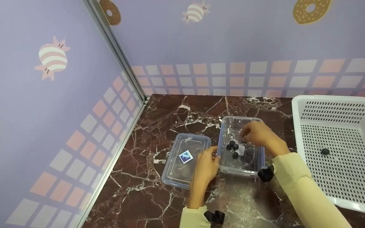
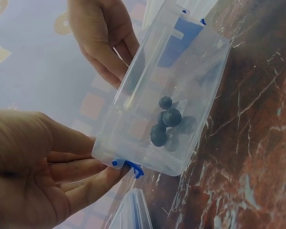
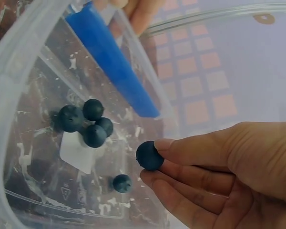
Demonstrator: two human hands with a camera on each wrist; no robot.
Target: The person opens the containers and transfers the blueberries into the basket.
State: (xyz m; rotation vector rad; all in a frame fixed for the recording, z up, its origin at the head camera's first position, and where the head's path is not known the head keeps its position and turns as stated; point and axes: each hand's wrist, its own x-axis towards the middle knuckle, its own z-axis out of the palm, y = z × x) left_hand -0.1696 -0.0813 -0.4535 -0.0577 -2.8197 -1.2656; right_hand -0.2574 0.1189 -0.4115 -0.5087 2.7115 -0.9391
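A clear plastic food container (image 1: 242,172) with blue side clips stands uncovered on the table, several blueberries (image 3: 94,136) lying on its bottom. Between thumb and fingertips, my right hand (image 1: 258,134) pinches one dark blueberry (image 3: 149,155) inside the container, above its bottom. My left hand (image 1: 207,164) holds the container's left side; the left wrist view shows its thumb at the wall and its fingers by a blue clip (image 2: 133,168). The container's clear lid (image 1: 177,169), with a blue diamond label (image 1: 186,156), lies flat to the left, partly behind my left hand.
A white perforated basket (image 1: 298,133) stands at the right, with a single blueberry (image 1: 325,151) on its floor. The marbled dark red table (image 1: 138,199) meets a lilac wall (image 1: 249,38) at the back and another wall panel (image 1: 17,110) at the left.
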